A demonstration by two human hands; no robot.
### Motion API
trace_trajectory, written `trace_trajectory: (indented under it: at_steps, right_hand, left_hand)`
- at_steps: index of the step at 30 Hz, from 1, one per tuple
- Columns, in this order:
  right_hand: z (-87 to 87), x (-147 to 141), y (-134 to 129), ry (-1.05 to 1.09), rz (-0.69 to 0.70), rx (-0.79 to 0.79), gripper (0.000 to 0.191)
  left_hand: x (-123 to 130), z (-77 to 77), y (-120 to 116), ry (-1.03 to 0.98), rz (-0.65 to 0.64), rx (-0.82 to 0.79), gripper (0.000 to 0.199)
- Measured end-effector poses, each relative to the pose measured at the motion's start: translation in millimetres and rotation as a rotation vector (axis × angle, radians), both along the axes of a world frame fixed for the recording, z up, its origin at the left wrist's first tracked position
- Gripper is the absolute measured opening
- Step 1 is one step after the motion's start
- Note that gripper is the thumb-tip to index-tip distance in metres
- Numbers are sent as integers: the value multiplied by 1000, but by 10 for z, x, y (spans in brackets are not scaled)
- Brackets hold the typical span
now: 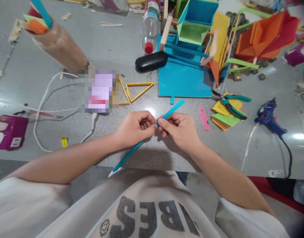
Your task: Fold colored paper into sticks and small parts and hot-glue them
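Note:
A long, narrow blue paper strip (175,107) runs slantwise through both hands, its lower end reaching the table's front edge by my shirt. My left hand (139,127) pinches the strip near its middle, fingers curled. Close beside it, my right hand (178,127) grips the same strip between thumb and fingers, and the two sets of fingertips almost meet. Just beyond the hands lie yellow strips folded into triangles (140,84). To the right of my right hand is a pink cutter (204,119).
A phone (99,91) with a white cable lies left. Behind are a black case (151,61), a bottle (150,28) and a colourful paper model on a blue base (184,81). Pliers (235,104) rest on paper pieces; a blue glue gun (269,117) lies far right.

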State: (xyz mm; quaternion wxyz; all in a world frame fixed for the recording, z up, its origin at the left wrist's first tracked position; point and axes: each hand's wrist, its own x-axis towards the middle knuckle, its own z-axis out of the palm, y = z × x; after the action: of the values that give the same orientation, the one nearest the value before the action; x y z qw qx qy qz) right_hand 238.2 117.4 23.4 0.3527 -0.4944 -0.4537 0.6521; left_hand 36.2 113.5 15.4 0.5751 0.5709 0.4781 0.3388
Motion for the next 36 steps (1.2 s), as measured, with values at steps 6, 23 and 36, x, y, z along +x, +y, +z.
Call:
trace_trajectory:
  at_steps: [6,23,36]
  right_hand:
    - [-50,100,69,44,-118,50,44]
    - [-159,531,493,-102,-391,294,46]
    - [-54,310,281,-134,-284,227,47]
  left_hand:
    - [8,0,14,5,3,-55,15]
    - [-15,-22,63,-84,-32,-177,17]
    - [-10,-34,64,-105,-41,-196,17]
